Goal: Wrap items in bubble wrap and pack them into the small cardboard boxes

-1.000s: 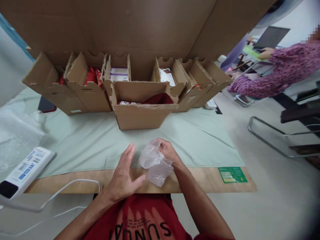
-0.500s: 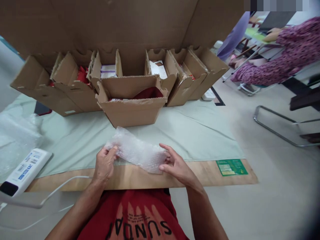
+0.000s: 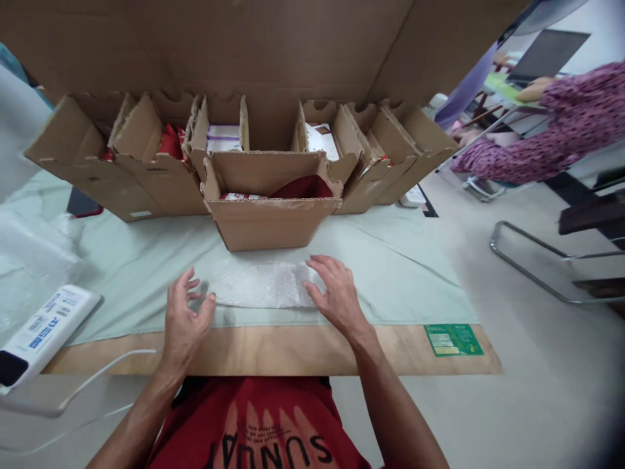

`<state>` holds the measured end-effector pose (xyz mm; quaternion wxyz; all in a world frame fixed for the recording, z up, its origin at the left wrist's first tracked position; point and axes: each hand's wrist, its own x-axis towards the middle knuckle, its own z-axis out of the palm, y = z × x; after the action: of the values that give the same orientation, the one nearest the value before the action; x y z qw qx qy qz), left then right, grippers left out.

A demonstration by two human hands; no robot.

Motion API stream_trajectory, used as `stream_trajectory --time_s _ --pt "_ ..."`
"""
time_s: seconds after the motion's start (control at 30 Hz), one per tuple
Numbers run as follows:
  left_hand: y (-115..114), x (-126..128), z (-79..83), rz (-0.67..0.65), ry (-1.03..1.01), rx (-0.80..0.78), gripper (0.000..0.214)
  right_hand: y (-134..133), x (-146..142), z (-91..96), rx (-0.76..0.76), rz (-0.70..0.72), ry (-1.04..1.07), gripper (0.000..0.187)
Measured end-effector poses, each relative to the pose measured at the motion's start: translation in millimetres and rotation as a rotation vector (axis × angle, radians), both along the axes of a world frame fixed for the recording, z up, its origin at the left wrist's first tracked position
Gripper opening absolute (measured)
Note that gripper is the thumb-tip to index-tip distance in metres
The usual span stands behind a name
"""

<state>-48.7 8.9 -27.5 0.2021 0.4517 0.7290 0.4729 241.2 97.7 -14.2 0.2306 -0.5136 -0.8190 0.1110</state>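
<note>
A sheet of clear bubble wrap [image 3: 263, 284] lies flat on the pale green cloth [image 3: 390, 260], right in front of the small cardboard box [image 3: 273, 225]. My left hand [image 3: 186, 312] is just off the wrap's left end, fingers apart and holding nothing. At the other end is my right hand [image 3: 334, 290], its fingers spread at the wrap's edge; whether they touch it I cannot tell. Inside the small box there is something dark red [image 3: 305, 187] and a printed packet [image 3: 241, 196].
Behind stands a row of cardboard bins [image 3: 156, 176] holding packets and boxes, backed by a tall cardboard panel [image 3: 273, 52]. More bubble wrap [image 3: 34, 254] and a white device [image 3: 46, 335] with a cable lie left. At right are a green card [image 3: 453, 340], a chair frame [image 3: 527, 273] and another person's patterned sleeve [image 3: 581, 111].
The bubble wrap, earlier held up between both hands, now lies flat on the cloth. My left hand has let go and moved left; my right hand's fingers have opened.
</note>
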Motion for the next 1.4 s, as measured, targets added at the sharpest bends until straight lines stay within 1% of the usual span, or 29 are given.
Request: stream_trajectory --time_s 0.07,0.13,0.2,0.23,0.3,0.37,0.43,0.47,0.5,0.53,0.6,0.63,0.73,0.8,0.83,0.9,0.93,0.97,1.0,1.03,1.1,1.17,1.2,1.23,1.3,1.33,1.4 --pt "-3.0 1.2 2.4 -0.093 0.251 0.038 0.048 8.3 -14.3 -0.9 -0.043 0.093 -0.069 0.038" --pt "-1.9 5.3 5.5 -0.202 0.433 0.079 0.037 16.9 -25.9 -2.9 -0.088 0.134 -0.129 0.037" --pt "1.9 10.4 9.7 -0.312 0.563 0.117 0.034 20.4 -31.7 -2.2 -0.079 0.161 -0.14 0.029" --pt "4.1 12.7 12.7 -0.365 0.616 0.129 0.035 18.7 -32.2 0.4 -0.038 0.182 -0.118 0.021" --pt "8.1 15.9 21.1 -0.46 0.708 0.123 0.046 7.7 -28.9 10.2 0.096 0.248 -0.038 0.009" --pt "11.0 16.6 30.8 -0.561 0.792 0.102 0.06 -10.0 -21.6 23.4 0.223 0.323 0.03 0.013" --pt "13.7 14.6 38.5 -0.668 0.856 0.082 0.069 -26.9 -12.4 34.3 0.273 0.4 0.047 0.016" --pt "15.4 13.0 40.7 -0.721 0.877 0.07 0.069 -32.6 -7.7 37.6 0.272 0.438 0.038 0.017" --pt "17.6 11.3 41.8 -0.768 0.892 0.061 0.063 -35.7 -3.1 39.4 0.261 0.465 0.019 0.017" --pt "20.4 9.9 42.2 -0.802 0.904 0.053 0.052 -36.2 1.3 40.1 0.251 0.474 -0.003 0.018" --pt "26.5 9.3 43.3 -0.823 0.93 0.058 0.027 -31.1 9.3 40.6 0.256 0.428 -0.047 0.018" --pt "29.0 10.3 45.0 -0.809 0.944 0.076 0.021 -27.4 12.7 41.9 0.279 0.384 -0.056 0.018" --pt "27.4 15.9 54.6 -0.728 0.973 0.152 0.019 -24.3 20.2 52.2 0.358 0.284 -0.029 0.014" --pt "15.7 17.7 59.0 -0.731 0.954 0.154 0.018 -34.5 25.6 60.0 0.321 0.281 -0.01 0.014" --pt "7.1 16.9 59.0 -0.764 0.93 0.13 0.017 -42.7 29.2 62.4 0.259 0.299 -0.013 0.013" --pt "-12.0 11.5 54.8 -0.88 0.852 0.034 0.015 -61.1 38.5 62.6 0.079 0.354 -0.018 0.007" --pt "-20.9 7.2 51.5 -0.937 0.806 -0.019 0.02 -69.2 43.9 60.7 -0.011 0.37 -0.013 0.011" --pt "-28.0 2.4 48.1 -0.973 0.762 -0.065 0.03 -75.3 49.3 57.9 -0.088 0.365 0.001 0.018" --pt "-32.8 -2.5 45.0 -0.973 0.725 -0.101 0.04 -78.8 54.2 54.3 -0.145 0.332 0.022 0.023" --pt "-34.8 -6.9 42.6 -0.929 0.695 -0.125 0.046 -79.1 58.3 50.0 -0.183 0.269 0.052 0.025" --pt "-30.9 -12.0 39.3 -0.74 0.667 -0.164 0.045 -69.6 62.6 39.6 -0.216 0.087 0.107 0.027" --pt "-19.9 -10.9 36.7 -0.518 0.714 -0.255 0.044 -49.1 59.8 26.4 -0.194 -0.079 0.113 0.027" --pt "-13.5 -8.1 35.1 -0.437 0.762 -0.317 0.045 -36.6 55.7 19.0 -0.173 -0.14 0.09 0.028" --pt "-7.5 -4.4 33.1 -0.388 0.814 -0.382 0.047 -24.1 49.9 11.4 -0.154 -0.184 0.055 0.031" --pt "1.3 3.9 28.0 -0.369 0.874 -0.478 0.047 -3.0 35.6 -2.7 -0.145 -0.212 -0.005 0.042" --pt "3.5 7.5 25.1 -0.379 0.868 -0.501 0.046 3.6 28.5 -8.5 -0.158 -0.198 -0.01 0.046" --pt "3.9 11.8 19.7 -0.388 0.82 -0.498 0.044 7.5 17.8 -16.5 -0.158 -0.133 0.04 0.046"
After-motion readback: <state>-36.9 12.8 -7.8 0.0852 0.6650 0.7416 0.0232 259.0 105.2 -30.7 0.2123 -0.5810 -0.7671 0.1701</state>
